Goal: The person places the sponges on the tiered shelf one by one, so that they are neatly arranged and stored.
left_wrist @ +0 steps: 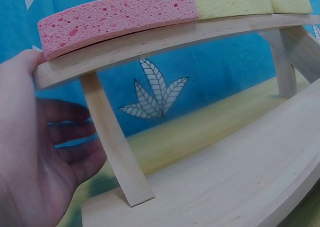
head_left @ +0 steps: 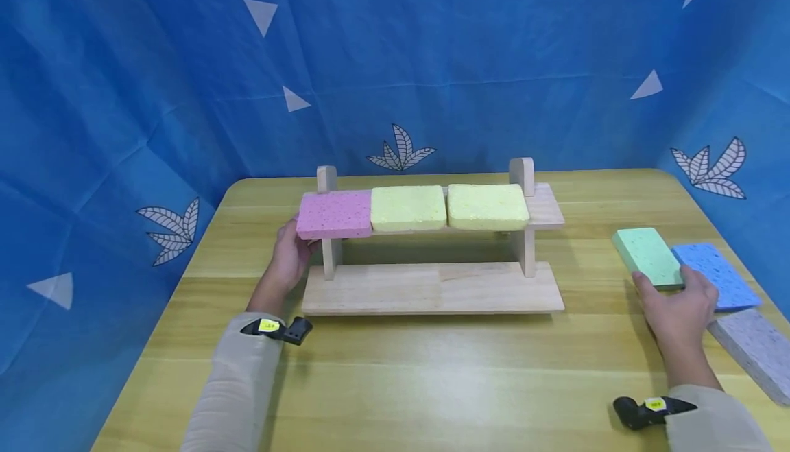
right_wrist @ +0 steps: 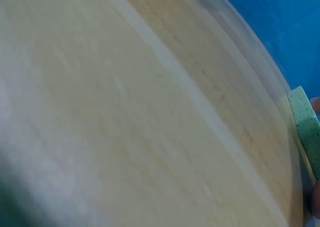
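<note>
A two-tier wooden rack [head_left: 432, 287] stands mid-table, bearing a pink sponge [head_left: 336, 212] and two yellow sponges [head_left: 407, 206] side by side on its upper board. At the rack's left end, my left hand [head_left: 290, 256] holds the upper board. In the left wrist view its thumb [left_wrist: 30, 59] lies against the board's end beside the pink sponge, the fingers bent below, near the side post [left_wrist: 112, 132]. Over on the right, my right hand [head_left: 681, 304] pinches a green sponge [head_left: 648, 254] between thumb and fingers. Only part of that sponge shows in the right wrist view.
A blue sponge [head_left: 716, 275] lies on the wooden table [head_left: 432, 383] just right of the green one. Nearer the right edge is a greyish-purple sponge [head_left: 756, 349]. A blue patterned cloth [head_left: 463, 47] hangs behind and along both sides of the table.
</note>
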